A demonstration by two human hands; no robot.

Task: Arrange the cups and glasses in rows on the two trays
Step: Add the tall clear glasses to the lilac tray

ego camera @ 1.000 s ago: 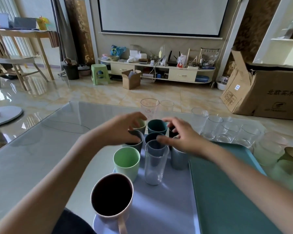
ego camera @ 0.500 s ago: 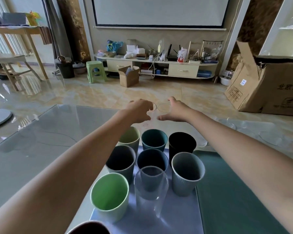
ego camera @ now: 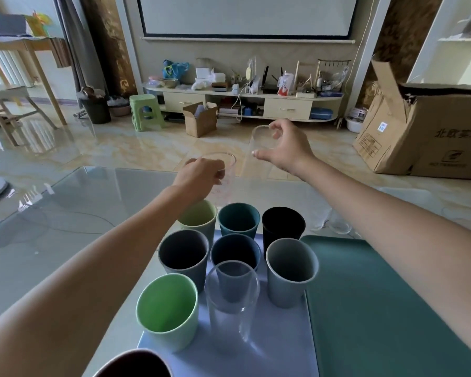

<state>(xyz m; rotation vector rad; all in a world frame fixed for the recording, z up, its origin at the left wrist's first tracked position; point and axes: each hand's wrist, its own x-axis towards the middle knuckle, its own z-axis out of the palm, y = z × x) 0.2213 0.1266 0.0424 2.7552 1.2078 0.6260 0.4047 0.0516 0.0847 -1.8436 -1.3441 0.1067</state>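
Observation:
My left hand grips the rim of a clear glass at the far side of the table. My right hand holds a second clear tall glass lifted above the table. On the lilac tray stand several coloured cups, among them a light green cup, a grey cup, a black cup and a teal cup, plus a clear glass. The dark green tray lies to the right with nothing visible on it.
A dark-lined mug sits at the bottom edge. Another clear glass stands behind the green tray, partly hidden by my right arm. The glass-topped table stretches left. A cardboard box is on the floor at the right.
Both hands reached past the cups to the far glasses and closed on one each. The right hand has lifted its glass; the view tilted down and closer.

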